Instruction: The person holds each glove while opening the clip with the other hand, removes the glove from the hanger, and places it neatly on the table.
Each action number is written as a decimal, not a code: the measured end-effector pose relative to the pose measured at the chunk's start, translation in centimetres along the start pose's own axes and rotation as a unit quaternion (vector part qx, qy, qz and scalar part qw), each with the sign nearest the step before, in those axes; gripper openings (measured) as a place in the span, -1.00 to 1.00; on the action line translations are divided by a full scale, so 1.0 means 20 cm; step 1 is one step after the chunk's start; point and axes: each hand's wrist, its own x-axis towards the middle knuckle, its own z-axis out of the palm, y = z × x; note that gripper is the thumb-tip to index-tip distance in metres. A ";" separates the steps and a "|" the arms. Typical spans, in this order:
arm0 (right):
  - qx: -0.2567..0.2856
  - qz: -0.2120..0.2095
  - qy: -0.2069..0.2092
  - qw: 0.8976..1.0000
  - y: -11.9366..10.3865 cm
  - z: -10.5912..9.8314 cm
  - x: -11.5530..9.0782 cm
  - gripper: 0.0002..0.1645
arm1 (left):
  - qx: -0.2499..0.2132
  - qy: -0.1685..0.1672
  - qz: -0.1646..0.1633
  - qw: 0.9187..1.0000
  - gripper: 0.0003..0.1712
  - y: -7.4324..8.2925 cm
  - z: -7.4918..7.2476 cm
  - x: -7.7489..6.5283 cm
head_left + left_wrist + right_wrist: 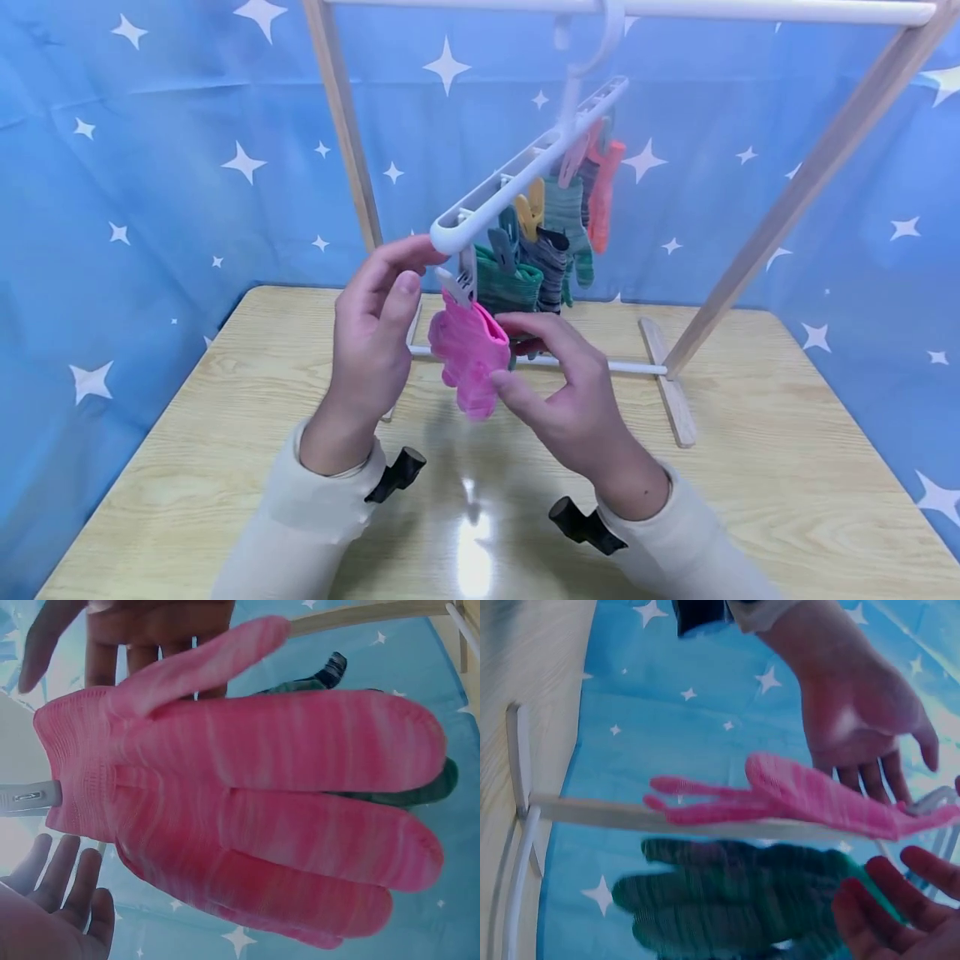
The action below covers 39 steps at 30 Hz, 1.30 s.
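A pink knit glove (472,358) hangs fingers down from a grey clothespin (454,288) at the near end of a white clip hanger (517,185). My left hand (367,342) is at the left of the glove, its fingertips up by the hanger's end. On the other side, my right hand (573,392) has thumb and forefinger near the glove's cuff. Both wrist views show the fingers of each hand loosely extended, around the glove rather than curled on it. Behind it a green glove (502,285) hangs from a teal clothespin (506,243).
Farther along the hanger hang a dark grey glove (547,265) on a yellow clothespin (529,215), a pale green striped glove (566,218) and a coral one (606,196). The rack's white top bar (750,10) and wooden post (795,200) stand on the wooden table (225,467).
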 end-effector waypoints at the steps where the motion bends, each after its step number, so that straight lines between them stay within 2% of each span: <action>1: 0.004 0.004 -0.001 1.000 0.00 0.01 0.00 -0.44 | -0.003 -0.004 -0.002 1.000 -0.36 -0.01 0.01 0.00; 7: 0.015 0.032 -0.004 0.999 0.04 0.06 -0.02 -0.42 | -0.013 -0.040 -0.019 0.999 -0.14 -0.03 0.04 0.02; 12: 0.031 0.032 -0.001 0.999 0.05 0.08 0.00 -0.45 | -0.026 -0.068 -0.027 0.997 -0.10 -0.02 0.05 0.03; 17: 0.031 0.035 0.013 0.999 0.04 0.07 0.00 -0.50 | -0.036 -0.098 -0.019 0.994 -0.07 0.01 0.08 0.04; 25: 0.031 0.015 0.036 0.999 0.03 0.05 0.02 -0.52 | -0.077 -0.109 -0.018 0.991 -0.08 0.04 0.11 0.06; 32: 0.043 0.001 0.044 0.998 0.02 0.05 0.04 -0.57 | -0.072 -0.088 -0.071 0.991 -0.11 0.07 0.12 0.02; 39: 0.035 -0.008 0.046 0.998 0.00 0.02 0.05 -0.70 | -0.068 -0.084 -0.041 0.993 -0.15 0.08 0.11 0.01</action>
